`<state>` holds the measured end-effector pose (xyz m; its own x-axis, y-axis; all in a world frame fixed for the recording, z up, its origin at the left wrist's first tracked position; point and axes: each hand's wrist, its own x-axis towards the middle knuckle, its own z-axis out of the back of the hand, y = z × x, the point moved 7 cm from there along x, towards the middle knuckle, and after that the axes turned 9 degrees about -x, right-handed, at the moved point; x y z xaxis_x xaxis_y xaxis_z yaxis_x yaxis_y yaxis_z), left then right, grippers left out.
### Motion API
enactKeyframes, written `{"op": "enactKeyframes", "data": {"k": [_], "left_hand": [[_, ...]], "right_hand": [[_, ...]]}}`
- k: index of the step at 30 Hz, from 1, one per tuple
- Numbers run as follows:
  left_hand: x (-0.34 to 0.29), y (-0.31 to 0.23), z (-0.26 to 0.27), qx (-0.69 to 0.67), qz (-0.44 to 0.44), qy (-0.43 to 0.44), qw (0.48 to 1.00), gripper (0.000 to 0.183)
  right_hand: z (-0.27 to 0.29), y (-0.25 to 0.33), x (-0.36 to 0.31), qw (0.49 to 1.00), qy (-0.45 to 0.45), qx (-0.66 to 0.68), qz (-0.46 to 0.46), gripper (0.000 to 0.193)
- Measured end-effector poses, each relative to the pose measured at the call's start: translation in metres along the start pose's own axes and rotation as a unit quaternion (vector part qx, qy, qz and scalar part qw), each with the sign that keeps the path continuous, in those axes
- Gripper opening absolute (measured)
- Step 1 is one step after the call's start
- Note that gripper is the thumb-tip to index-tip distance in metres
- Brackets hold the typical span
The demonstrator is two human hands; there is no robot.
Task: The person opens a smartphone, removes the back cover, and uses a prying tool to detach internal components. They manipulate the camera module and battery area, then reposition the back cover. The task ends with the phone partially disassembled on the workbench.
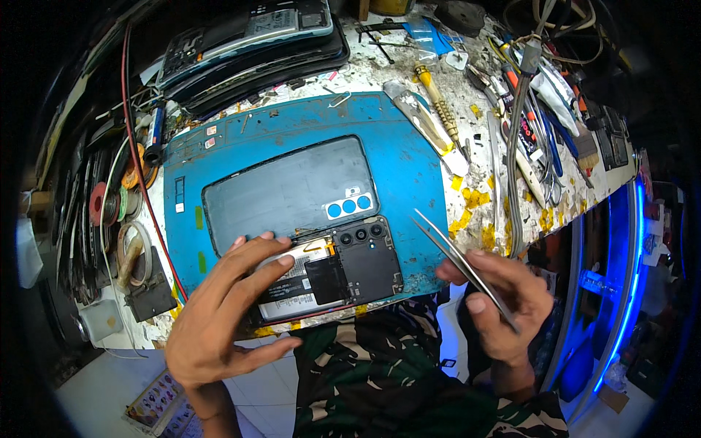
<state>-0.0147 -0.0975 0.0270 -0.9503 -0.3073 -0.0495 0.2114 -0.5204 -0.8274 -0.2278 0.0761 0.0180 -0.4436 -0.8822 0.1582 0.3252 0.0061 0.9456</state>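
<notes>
An opened smartphone (372, 266) lies on a blue work mat (412, 182), close to the table's front edge. Its silver battery, a black patch and the three camera lenses are exposed. My left hand (223, 314) spreads its fingers over the battery end, fingertips at the phone and thumb apart over the front edge. Right of the phone, my right hand (504, 299) pinches a pair of metal tweezers (456, 257); their tips are parted and point up and left, off the phone. Just behind the phone lies its detached grey back cover (292, 186), with camera holes showing blue mat.
Stacked phone parts (255, 44) stand at the back left. A yellow-handled screwdriver (438, 102) and a utility knife (416, 113) lie beyond the mat's right corner. Hand tools and a grey cable (520, 146) crowd the right side; tape rolls (133, 252) sit left.
</notes>
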Motion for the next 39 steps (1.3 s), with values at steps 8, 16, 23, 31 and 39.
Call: {"op": "enactKeyframes", "data": {"k": [8, 16, 23, 31, 39], "left_hand": [[0.018, -0.027, -0.036, 0.080, -0.074, -0.188, 0.976, 0.078], [0.016, -0.047, -0.052, 0.030, -0.131, -0.183, 0.974, 0.038], [0.026, -0.040, -0.058, -0.063, -0.134, -0.228, 0.962, 0.033], [0.034, -0.045, -0.046, 0.065, -0.112, -0.199, 0.971, 0.048], [0.047, -0.024, -0.047, 0.186, 0.016, -0.081, 0.979, 0.080]], "right_hand": [[0.001, -0.018, 0.008, 0.994, -0.068, 0.087, -0.017, 0.032], [-0.010, 0.012, 0.014, 0.997, 0.071, 0.002, 0.043, 0.024], [-0.019, 0.015, 0.019, 0.994, 0.082, 0.050, 0.046, 0.025], [-0.020, 0.010, 0.021, 0.999, 0.029, 0.003, 0.022, 0.018], [-0.027, 0.002, 0.032, 0.986, -0.028, -0.145, 0.080, 0.019]]}}
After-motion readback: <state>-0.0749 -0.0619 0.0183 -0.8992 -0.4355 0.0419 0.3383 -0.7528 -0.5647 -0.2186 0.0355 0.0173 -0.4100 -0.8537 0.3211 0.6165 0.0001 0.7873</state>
